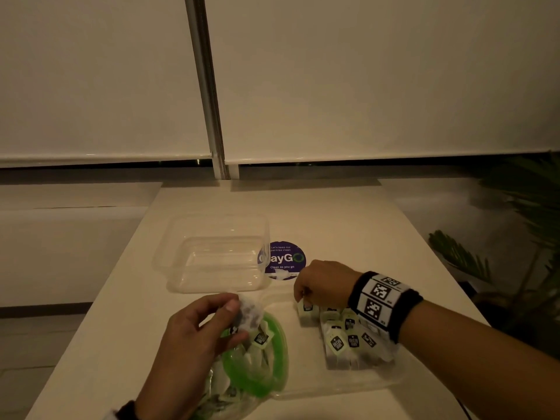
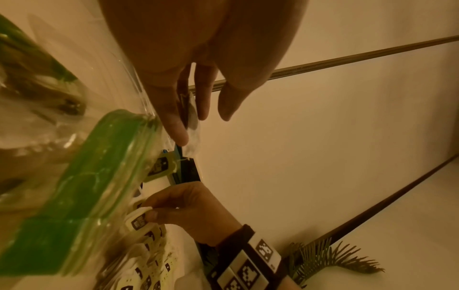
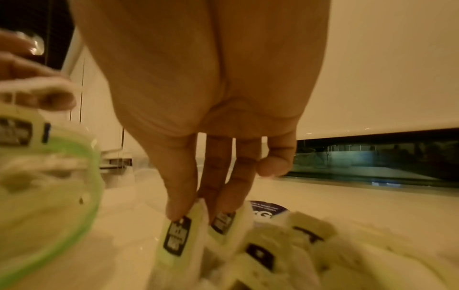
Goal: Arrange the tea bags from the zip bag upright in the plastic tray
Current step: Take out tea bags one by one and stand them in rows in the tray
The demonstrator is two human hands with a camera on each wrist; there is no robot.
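1. Right hand (image 1: 322, 281) fingertips (image 3: 177, 211) pinch the top of a tea bag (image 1: 307, 310), which stands upright, long axis vertical, in the clear tray (image 1: 357, 386).
2. Just behind the grip toward the wrist: a row of upright tea bags (image 1: 348, 344); next slot lies on the grip's far side.
3. Left hand (image 1: 197, 331), off to the left, pinches another bag (image 1: 250, 316) over the zip bag (image 1: 257, 365) mouth.
4. Right hand nearer the row.

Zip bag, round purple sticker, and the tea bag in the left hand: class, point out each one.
zip bag (image 1: 274, 356): head view, on its green zip rim.
round purple sticker (image 1: 286, 259): head view, on its white lettering.
tea bag (image 1: 250, 313): head view, on the pouch pinched by the left hand (image 1: 197, 334).
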